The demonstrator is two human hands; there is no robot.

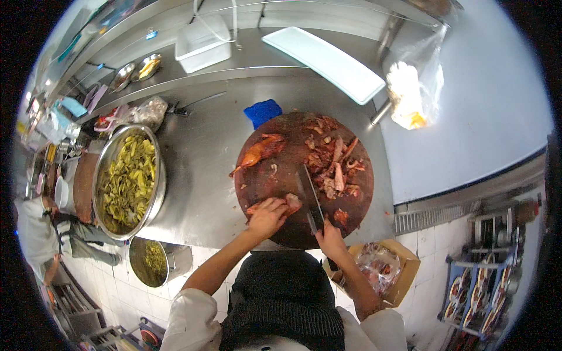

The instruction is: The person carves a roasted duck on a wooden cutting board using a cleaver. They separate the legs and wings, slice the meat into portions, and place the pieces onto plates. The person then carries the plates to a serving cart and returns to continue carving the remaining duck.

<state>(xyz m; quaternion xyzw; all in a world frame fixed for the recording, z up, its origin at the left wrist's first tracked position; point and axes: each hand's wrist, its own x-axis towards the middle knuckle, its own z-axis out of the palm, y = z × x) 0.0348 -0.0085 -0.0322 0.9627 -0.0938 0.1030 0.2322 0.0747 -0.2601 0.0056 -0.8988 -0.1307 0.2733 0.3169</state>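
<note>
My left hand (pixel 267 218) presses a piece of reddish-brown cooked poultry (pixel 293 203) against a round, dark wooden chopping board (pixel 281 177). Its fingers cover much of the meat. In my right hand (pixel 330 239) is a cleaver (pixel 311 195), its wide blade standing just right of that piece, apart from it. A larger glazed poultry portion (pixel 259 151) lies at the board's upper left. Chopped bones and meat scraps (pixel 336 171) are heaped along the right side, and a small scrap (pixel 340 216) sits close to my right hand.
A steel bowl of sliced green vegetables (pixel 129 184) stands left on the steel counter (pixel 197 175). Behind the board are a blue cloth (pixel 263 112) and a long white tray (pixel 325 63). Below lie a cardboard box (pixel 406 276) and a metal pot (pixel 178 261). Another person (pixel 39 232) stands far left.
</note>
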